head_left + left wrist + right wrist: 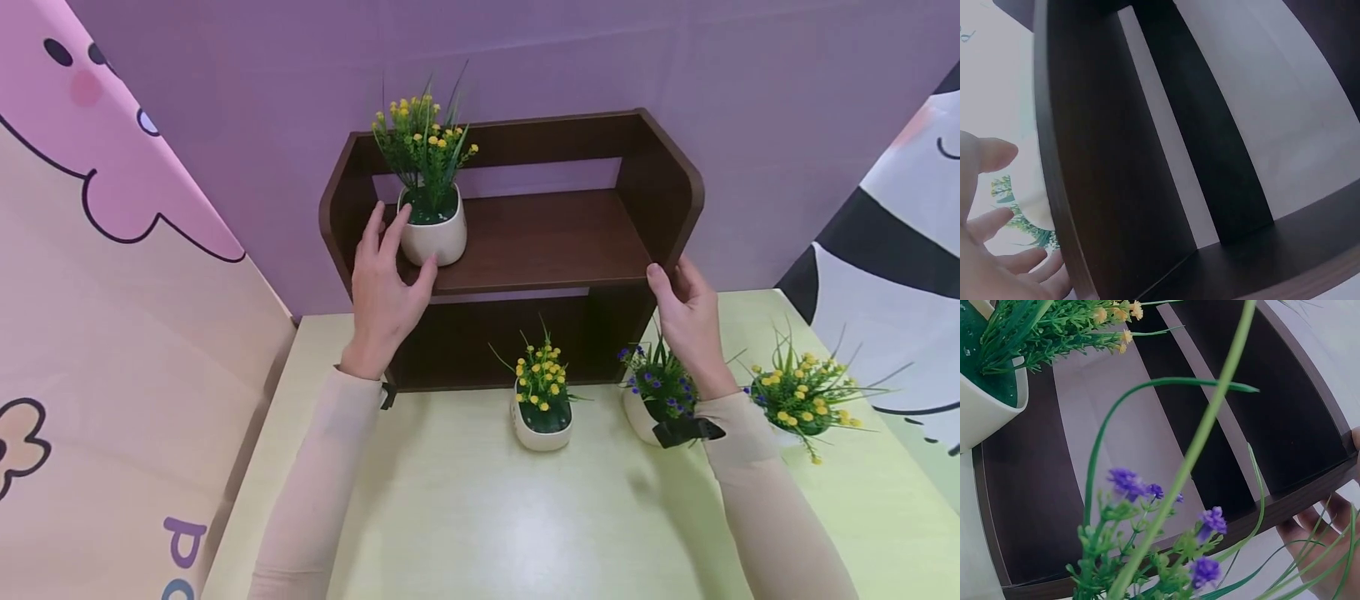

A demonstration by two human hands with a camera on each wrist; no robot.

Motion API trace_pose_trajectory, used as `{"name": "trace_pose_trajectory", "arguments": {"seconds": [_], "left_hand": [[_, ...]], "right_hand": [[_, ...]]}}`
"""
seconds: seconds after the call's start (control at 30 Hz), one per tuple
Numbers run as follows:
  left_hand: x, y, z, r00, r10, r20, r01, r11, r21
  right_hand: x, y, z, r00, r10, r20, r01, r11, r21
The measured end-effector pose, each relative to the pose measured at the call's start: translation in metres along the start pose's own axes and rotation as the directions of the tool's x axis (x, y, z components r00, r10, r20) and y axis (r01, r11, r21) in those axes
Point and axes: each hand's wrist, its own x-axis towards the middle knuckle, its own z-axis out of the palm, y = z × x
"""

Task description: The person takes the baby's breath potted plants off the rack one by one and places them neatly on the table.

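A dark brown two-tier shelf stands on the table. On its upper board, at the left end, sits a white pot with yellow flowers and long grass blades. My left hand is beside this pot, fingers spread, thumb near the pot's lower front; whether it touches cannot be told. In the left wrist view, the left hand has loosely bent fingers near the pot. My right hand grips the shelf's right side panel, thumb at the front edge. The right wrist view shows its fingers at the panel.
In front of the shelf stands a white pot with yellow flowers. To its right, by my right wrist, is a pot with purple flowers. Farther right is another yellow-flowered plant. A purple backdrop hangs behind.
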Motion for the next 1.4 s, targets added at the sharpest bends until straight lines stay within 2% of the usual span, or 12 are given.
{"name": "trace_pose_trajectory", "arguments": {"seconds": [0.13, 0.33, 0.47, 0.67, 0.9, 1.03, 1.4], "left_hand": [[0.005, -0.002, 0.001, 0.997, -0.054, 0.053, 0.055, 0.998, -0.006], [0.007, -0.005, 0.006, 0.993, -0.097, 0.07, 0.098, 0.995, -0.01], [0.008, -0.007, 0.006, 0.992, -0.106, 0.069, 0.108, 0.994, -0.022], [0.009, -0.007, 0.004, 0.992, -0.101, 0.069, 0.102, 0.995, -0.02], [0.004, -0.006, 0.0, 0.994, -0.097, 0.045, 0.098, 0.995, -0.022], [0.002, -0.004, -0.002, 0.994, -0.093, 0.051, 0.094, 0.996, -0.015], [-0.015, 0.003, -0.013, 0.998, -0.031, 0.062, 0.032, 0.999, -0.027]], "right_hand": [[0.0, 0.003, 0.003, 1.0, -0.013, 0.005, 0.013, 1.0, 0.025], [0.0, 0.003, 0.005, 1.0, -0.013, 0.015, 0.013, 1.0, 0.016], [0.0, 0.002, 0.005, 1.0, -0.014, 0.016, 0.014, 1.0, 0.007], [-0.001, 0.0, 0.004, 1.0, -0.002, 0.007, 0.002, 1.0, 0.001], [-0.002, -0.002, 0.003, 1.0, -0.004, 0.005, 0.004, 1.0, -0.027], [-0.001, -0.002, 0.002, 1.0, -0.003, 0.002, 0.003, 1.0, -0.017], [-0.001, -0.002, 0.0, 1.0, 0.02, -0.002, -0.02, 0.999, -0.041]]}}
